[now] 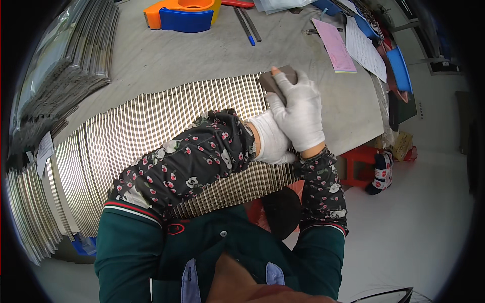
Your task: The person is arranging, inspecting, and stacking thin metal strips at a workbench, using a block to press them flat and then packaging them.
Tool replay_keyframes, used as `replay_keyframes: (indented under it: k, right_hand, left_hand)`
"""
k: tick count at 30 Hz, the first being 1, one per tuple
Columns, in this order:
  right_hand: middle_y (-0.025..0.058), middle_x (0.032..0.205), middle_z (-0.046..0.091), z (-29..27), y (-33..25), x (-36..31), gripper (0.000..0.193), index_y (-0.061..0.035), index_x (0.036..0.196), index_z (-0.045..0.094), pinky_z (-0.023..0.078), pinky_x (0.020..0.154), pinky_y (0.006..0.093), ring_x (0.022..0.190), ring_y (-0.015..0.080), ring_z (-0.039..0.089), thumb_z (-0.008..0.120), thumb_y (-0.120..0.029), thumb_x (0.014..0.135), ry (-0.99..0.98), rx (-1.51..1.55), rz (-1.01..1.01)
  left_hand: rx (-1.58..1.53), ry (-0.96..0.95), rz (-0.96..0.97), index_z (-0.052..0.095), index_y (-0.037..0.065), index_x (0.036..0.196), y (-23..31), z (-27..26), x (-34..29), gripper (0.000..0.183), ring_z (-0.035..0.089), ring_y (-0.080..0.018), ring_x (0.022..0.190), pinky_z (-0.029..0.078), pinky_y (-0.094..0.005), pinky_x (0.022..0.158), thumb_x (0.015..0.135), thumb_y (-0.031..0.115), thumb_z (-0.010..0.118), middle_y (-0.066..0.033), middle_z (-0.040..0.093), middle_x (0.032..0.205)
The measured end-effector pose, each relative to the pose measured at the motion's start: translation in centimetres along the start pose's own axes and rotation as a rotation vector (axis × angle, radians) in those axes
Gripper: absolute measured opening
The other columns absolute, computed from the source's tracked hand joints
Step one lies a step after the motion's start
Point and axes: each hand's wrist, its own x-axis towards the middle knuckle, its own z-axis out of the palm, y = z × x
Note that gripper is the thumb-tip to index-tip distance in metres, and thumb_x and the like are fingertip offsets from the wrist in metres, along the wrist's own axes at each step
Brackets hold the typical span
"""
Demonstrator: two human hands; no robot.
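Note:
A long row of shiny metal rods (126, 131) lies side by side across the table in front of me. My right hand (301, 111), in a white glove with a bare thumb or fingertip showing, grips a grey-brown block (273, 87) that looks like a sanding sponge. The block rests at the far ends of the rods, at the right of the row. My left hand (272, 139), also in a white glove, lies over the rods just beneath the right hand. Its fingers are mostly hidden by the right hand.
Stacked flat metal pieces (76, 55) stand at the far left, with more rods (31, 214) below. An orange and blue tape dispenser (186, 19), a blue-tipped pen (245, 28), a pink sheet (335, 46) and blue bins (399, 69) lie beyond. A red stool (359, 164) stands off the table's right edge.

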Motion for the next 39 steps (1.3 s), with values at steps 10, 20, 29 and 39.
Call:
replay_keyframes:
  k: [10,20,29,39]
  right_hand:
    - [0.0192,0.100,0.062,-0.3,3.0,1.0,0.041,-0.0163,0.116,0.068,0.050,0.080,0.0444,0.089,0.0355,0.061,0.068,-0.033,0.079,-0.011,-0.168,0.091]
    - [0.0202,0.103,0.063,-0.9,3.6,1.7,0.042,-0.0187,0.121,0.067,0.051,0.081,0.0432,0.094,0.0340,0.062,0.066,-0.033,0.081,-0.011,-0.257,0.147]
    - [0.0180,0.096,0.064,-0.2,2.1,1.3,0.036,-0.0171,0.114,0.069,0.051,0.078,0.0442,0.087,0.0335,0.062,0.065,-0.030,0.080,0.085,-0.068,-0.039]
    - [0.0162,0.096,0.063,-0.3,0.7,0.7,0.034,-0.0175,0.110,0.070,0.050,0.078,0.0449,0.090,0.0327,0.061,0.065,-0.031,0.080,0.024,-0.050,-0.063]
  left_hand:
    - [0.062,0.120,0.022,0.065,0.009,0.117,0.6,0.2,0.4,0.056,0.049,-0.0289,0.123,0.028,-0.0462,0.110,0.082,0.052,0.059,-0.0116,0.060,0.122]
    - [0.129,0.187,0.083,0.060,0.004,0.121,0.6,-0.2,0.5,0.057,0.045,-0.0355,0.127,0.029,-0.0478,0.111,0.083,0.047,0.058,-0.0176,0.057,0.127]
    - [0.107,0.066,0.054,0.062,0.004,0.120,0.6,-0.7,0.3,0.058,0.052,-0.0300,0.121,0.029,-0.0476,0.110,0.083,0.049,0.059,-0.0151,0.062,0.119]
    - [0.033,-0.131,-0.063,0.063,0.003,0.113,0.7,-1.6,0.3,0.057,0.051,-0.0358,0.119,0.033,-0.0494,0.107,0.082,0.050,0.059,-0.0178,0.061,0.119]
